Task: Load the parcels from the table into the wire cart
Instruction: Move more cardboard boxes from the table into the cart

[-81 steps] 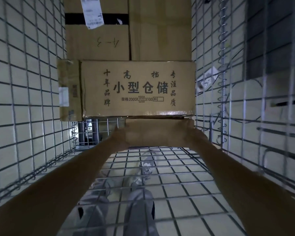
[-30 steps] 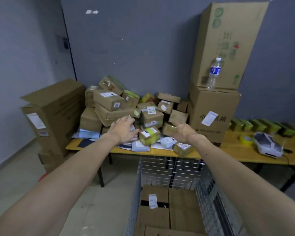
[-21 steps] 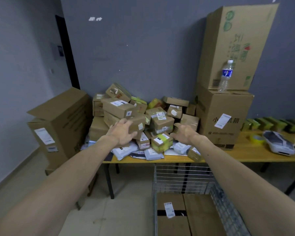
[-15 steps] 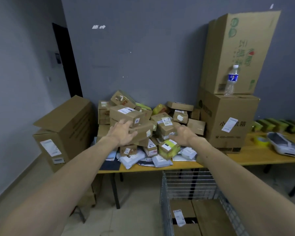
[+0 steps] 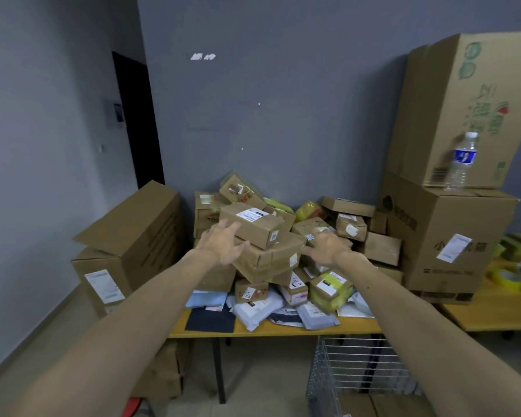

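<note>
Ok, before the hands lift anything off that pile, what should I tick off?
1. Left hand open against the left end of the taped box: ok.
2. Right hand open by its right end, contact: cannot tell.
3. Labelled box rests on the taped box and may slide off: not ok.
4. Wire cart stands below the front edge of the table: ok.
5. Room left in the cart: cannot tell.

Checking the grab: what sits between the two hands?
In the head view, two stacked brown boxes lie between the left hand and the right hand.
</note>
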